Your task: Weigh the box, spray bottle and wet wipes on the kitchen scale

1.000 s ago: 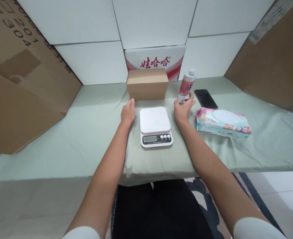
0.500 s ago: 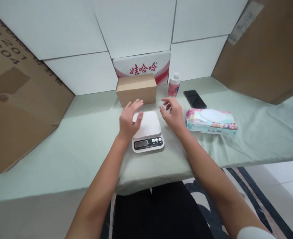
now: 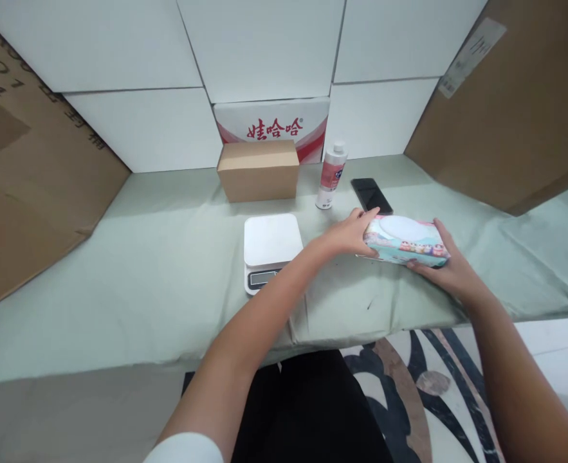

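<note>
Hands on both ends of the wet-wipe pack (image 3: 404, 240), having left the scale (image 3: 269, 247).

Half a second ago both hands hovered open over the scale; now the left hand (image 3: 348, 233) has crossed over to clasp the pack's near-left end, and the right hand (image 3: 445, 270) cups its right end from below, fingers curled around it. The pack sits between the two hands, at or just above the green-covered counter (image 3: 143, 270); whether it has lifted clear I cannot tell. Just beyond the left hand lie a dark phone (image 3: 371, 195) and an upright pink bottle (image 3: 330, 175); the scale's platform is bare, to the left of that hand, with a cardboard box (image 3: 258, 171) behind it.
</note>
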A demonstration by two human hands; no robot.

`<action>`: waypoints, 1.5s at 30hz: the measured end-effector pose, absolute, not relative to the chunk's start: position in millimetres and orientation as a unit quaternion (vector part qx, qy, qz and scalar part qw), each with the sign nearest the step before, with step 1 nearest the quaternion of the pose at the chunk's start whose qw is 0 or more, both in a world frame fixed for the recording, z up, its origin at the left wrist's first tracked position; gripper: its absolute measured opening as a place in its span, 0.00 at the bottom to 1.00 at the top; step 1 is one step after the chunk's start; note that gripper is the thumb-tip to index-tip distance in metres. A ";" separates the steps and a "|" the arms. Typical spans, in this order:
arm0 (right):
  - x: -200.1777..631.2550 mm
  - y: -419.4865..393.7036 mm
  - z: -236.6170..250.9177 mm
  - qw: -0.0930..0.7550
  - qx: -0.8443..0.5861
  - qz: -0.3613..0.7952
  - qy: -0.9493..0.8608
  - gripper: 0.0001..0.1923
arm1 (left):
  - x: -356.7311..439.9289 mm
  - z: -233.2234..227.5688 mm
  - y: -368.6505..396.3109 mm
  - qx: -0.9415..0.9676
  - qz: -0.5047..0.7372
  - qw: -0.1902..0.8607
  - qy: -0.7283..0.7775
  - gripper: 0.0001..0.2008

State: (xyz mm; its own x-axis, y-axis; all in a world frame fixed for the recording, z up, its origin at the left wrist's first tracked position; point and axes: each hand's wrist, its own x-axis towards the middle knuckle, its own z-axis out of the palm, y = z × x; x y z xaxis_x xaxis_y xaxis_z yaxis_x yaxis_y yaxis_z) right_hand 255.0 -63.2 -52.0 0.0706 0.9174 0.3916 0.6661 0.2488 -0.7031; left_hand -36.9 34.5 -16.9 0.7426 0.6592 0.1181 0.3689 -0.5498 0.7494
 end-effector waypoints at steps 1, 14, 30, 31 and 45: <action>250.1 -59.1 -53.0 0.442 -0.584 0.145 -0.665 0.66 | -38.3 -16.8 33.8 0.856 0.209 0.372 0.293 0.59; 47.5 -23.7 24.7 0.533 -0.377 0.161 -0.740 0.55 | -232.6 24.9 -4.3 0.823 0.471 0.172 0.268 0.44; -24.5 1.2 -34.2 0.525 -0.403 0.188 -0.725 0.48 | -279.3 -31.2 -4.5 0.765 0.524 0.084 0.365 0.39; -25.1 1.0 -33.9 0.525 -0.403 0.192 -0.725 0.48 | -278.8 -32.6 -4.8 0.765 0.529 0.080 0.359 0.39; 26.3 33.4 -36.6 0.681 -0.509 0.337 -0.404 0.30 | -307.5 -41.5 17.7 0.604 0.666 0.217 0.380 0.56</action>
